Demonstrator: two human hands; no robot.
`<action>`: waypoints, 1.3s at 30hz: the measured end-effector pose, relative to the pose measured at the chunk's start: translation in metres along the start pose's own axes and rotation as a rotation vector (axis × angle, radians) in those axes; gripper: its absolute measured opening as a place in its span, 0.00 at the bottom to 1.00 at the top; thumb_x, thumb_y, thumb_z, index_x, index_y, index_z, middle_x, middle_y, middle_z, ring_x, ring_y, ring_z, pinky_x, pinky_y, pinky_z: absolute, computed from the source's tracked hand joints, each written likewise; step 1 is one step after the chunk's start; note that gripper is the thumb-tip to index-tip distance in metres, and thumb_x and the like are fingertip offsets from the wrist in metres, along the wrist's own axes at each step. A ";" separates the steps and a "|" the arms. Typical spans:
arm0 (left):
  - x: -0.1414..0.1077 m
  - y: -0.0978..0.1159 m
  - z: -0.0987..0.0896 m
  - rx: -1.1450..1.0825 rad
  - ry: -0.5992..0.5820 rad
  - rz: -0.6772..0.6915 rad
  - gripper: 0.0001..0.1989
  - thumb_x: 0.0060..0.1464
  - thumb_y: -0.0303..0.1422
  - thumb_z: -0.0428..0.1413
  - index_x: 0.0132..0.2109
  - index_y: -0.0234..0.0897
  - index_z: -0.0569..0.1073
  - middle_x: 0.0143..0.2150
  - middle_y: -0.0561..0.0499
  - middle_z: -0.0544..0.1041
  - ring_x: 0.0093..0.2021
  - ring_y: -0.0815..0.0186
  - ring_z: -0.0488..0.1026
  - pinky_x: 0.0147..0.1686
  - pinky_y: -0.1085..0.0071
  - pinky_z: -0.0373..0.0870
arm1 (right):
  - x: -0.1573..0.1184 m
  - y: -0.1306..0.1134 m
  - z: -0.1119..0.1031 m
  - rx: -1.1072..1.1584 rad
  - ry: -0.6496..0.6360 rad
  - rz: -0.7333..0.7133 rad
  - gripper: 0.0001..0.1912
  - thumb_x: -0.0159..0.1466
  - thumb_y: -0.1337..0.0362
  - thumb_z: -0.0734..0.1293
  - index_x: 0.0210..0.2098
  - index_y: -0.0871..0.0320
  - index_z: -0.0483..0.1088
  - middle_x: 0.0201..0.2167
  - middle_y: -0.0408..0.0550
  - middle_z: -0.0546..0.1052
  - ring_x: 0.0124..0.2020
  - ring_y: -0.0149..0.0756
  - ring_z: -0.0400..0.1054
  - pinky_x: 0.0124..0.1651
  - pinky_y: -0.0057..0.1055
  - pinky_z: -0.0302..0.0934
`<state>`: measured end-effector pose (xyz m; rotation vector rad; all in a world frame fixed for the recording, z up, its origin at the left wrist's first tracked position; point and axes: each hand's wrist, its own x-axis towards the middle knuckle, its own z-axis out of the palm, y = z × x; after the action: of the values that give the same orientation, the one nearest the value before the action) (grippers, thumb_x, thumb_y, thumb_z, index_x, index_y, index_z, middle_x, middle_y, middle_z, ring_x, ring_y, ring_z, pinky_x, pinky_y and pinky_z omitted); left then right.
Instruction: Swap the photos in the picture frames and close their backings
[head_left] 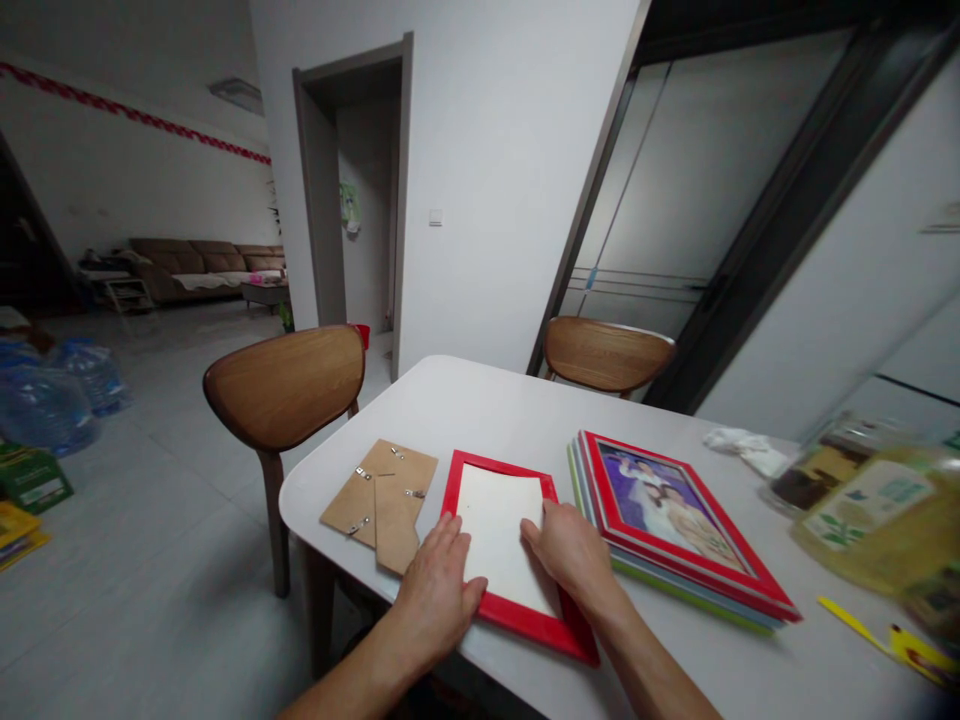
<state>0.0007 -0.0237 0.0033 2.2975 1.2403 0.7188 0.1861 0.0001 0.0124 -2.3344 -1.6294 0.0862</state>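
Note:
A red picture frame (517,628) lies on the table with a blank white sheet (501,530) inside its border. My left hand (442,588) is at its left side, with fingers over the edge and thumb near the lower left corner. On the opposite side my right hand (576,548) is closed around the right edge, its thumb over the white sheet. A brown backing board (351,500) with metal clips and a fold-out stand lies left of the frame. To the right is a stack of coloured frames; the top red frame (697,555) holds a photo.
The white table (472,400) has a rounded left corner. Wooden chairs (289,385) stand at its left and far side. Crumpled white tissue (746,448), a large bottle of yellow liquid (885,510) and a yellow tool (855,622) are on the right.

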 end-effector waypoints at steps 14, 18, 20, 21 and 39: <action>-0.027 -0.112 -0.078 0.298 0.074 -0.179 0.24 0.44 0.30 0.50 0.51 0.29 0.63 0.56 0.38 0.59 0.57 0.55 0.53 0.54 0.59 0.51 | -0.059 -0.115 0.017 0.142 -0.026 -0.607 0.22 0.51 0.51 0.61 0.41 0.57 0.66 0.35 0.53 0.70 0.39 0.43 0.60 0.41 0.38 0.51; -0.034 -0.112 -0.075 0.323 0.062 -0.142 0.24 0.46 0.30 0.49 0.52 0.28 0.61 0.57 0.38 0.58 0.58 0.57 0.52 0.55 0.60 0.51 | -0.059 -0.138 0.030 0.157 -0.021 -0.548 0.21 0.47 0.56 0.64 0.40 0.59 0.65 0.34 0.53 0.69 0.38 0.44 0.60 0.40 0.40 0.52; -0.036 -0.113 -0.072 0.327 0.075 -0.130 0.24 0.47 0.31 0.49 0.52 0.28 0.61 0.57 0.37 0.57 0.58 0.57 0.52 0.55 0.60 0.51 | -0.055 -0.138 0.033 0.271 -0.026 -0.517 0.21 0.49 0.62 0.63 0.43 0.60 0.64 0.36 0.53 0.68 0.39 0.41 0.61 0.41 0.37 0.53; -0.036 -0.115 -0.070 0.326 0.092 -0.123 0.24 0.47 0.31 0.49 0.52 0.28 0.60 0.57 0.37 0.58 0.57 0.56 0.53 0.54 0.59 0.52 | -0.053 -0.137 0.032 0.344 -0.029 -0.508 0.22 0.49 0.64 0.62 0.44 0.61 0.63 0.37 0.53 0.68 0.39 0.40 0.61 0.42 0.35 0.54; 0.004 -0.014 -0.029 -0.102 0.245 0.101 0.32 0.44 0.30 0.55 0.56 0.31 0.54 0.59 0.37 0.53 0.58 0.58 0.52 0.55 0.59 0.54 | -0.048 -0.023 -0.052 0.452 0.274 -0.466 0.15 0.51 0.60 0.61 0.36 0.59 0.71 0.40 0.54 0.72 0.40 0.39 0.67 0.41 0.36 0.63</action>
<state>-0.0242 -0.0101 0.0182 2.2521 1.1658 1.1016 0.1593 -0.0481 0.0623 -1.5276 -1.7459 0.0288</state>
